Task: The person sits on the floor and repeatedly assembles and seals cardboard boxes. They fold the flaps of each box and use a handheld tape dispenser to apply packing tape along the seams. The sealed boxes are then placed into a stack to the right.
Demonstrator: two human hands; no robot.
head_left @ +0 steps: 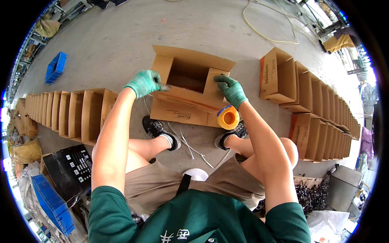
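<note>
An open brown cardboard box stands on the floor in front of me, its far flap raised and its inside in shadow. My left hand, in a green glove, closes at the box's near left corner, fingertips on the edge of the near flap. At the right side, my right hand, gloved the same way, has its bent fingers on the right flap. Below my right wrist sits a yellow roll of tape with an orange core, against the box's near right corner; whether it touches the wrist I cannot tell.
Rows of open cardboard boxes run along the left and the right. A blue crate lies far left. White strips lie between my shoes. A black carton and blue bin are near left; dark parts near right.
</note>
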